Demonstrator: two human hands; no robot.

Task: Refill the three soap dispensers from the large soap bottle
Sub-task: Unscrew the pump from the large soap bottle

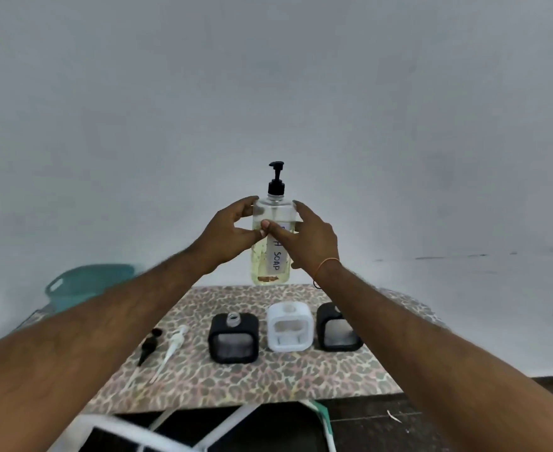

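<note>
Above the leopard-print counter, at twelve o'clock, the left hand and right hand each grip the clear large soap bottle. Its black pump cap is on; unscrewing likely comes next, then pouring into the open black dispenser.

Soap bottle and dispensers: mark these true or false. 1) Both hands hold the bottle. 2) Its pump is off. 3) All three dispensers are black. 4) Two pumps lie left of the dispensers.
1) Both hands, left hand and right hand, hold the bottle: true.
2) False: its black pump is still on.
3) False: the middle dispenser is white; the left dispenser and right dispenser are black.
4) True: a black pump and a white pump.
</note>
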